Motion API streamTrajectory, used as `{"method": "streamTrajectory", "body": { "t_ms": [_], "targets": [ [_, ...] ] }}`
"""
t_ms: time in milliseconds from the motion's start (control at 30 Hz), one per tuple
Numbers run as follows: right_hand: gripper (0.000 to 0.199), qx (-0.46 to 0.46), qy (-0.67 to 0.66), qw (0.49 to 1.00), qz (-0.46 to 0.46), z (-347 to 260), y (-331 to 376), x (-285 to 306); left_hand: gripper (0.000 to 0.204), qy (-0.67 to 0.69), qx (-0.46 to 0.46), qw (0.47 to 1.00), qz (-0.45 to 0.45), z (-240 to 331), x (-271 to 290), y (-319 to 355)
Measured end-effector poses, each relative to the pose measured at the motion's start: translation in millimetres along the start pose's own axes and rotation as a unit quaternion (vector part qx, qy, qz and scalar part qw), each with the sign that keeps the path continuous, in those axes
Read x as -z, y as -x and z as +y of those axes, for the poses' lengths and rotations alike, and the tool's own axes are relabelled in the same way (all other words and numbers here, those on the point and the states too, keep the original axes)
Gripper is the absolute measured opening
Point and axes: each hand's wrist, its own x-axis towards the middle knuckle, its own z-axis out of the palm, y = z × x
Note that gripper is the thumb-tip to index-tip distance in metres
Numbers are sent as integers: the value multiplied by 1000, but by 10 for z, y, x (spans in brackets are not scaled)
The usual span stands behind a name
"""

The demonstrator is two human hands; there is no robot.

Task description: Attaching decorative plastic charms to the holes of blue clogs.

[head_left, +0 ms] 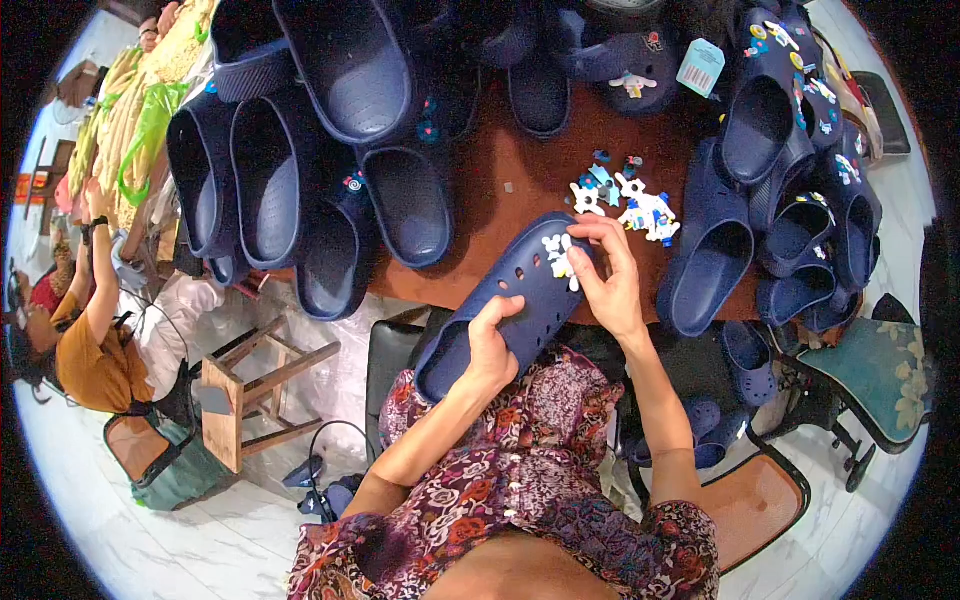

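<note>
A navy foam clog (pixel 470 330) is held at a slant above my lap, its toe toward the table and its open heel end near me. Round holes show across its upper. Gripping its side, my left hand (pixel 492 343) has the thumb resting on the upper. White cartoon-shaped shoe charms (pixel 556 252) sit near the toe. My right hand (pixel 610 268) pinches at one of them, fingertips touching the clog; the pinched charm is partly covered by the fingers. Just beyond the toe lies a pile of loose white, blue and yellow charms (pixel 648 212) on the table.
Many navy clogs (pixel 268 180) crowd the brown table (pixel 520 190) at left; charm-decorated clogs (pixel 756 130) are stacked at right. A pale blue tag (pixel 702 68) lies among them. On the left stand a wooden stool (pixel 270 390) and a seated person (pixel 100 350). A chair (pixel 870 380) stands right.
</note>
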Motion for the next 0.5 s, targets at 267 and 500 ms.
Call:
{"method": "streamTrajectory", "body": {
  "t_ms": [267, 500],
  "targets": [
    [19, 26, 19, 995, 91, 7, 78, -80, 40, 76, 40, 995, 46, 98, -33, 32],
    [24, -14, 173, 974, 146, 239, 16, 209, 43, 111, 34, 993, 31, 171, -48, 34]
  ]
}}
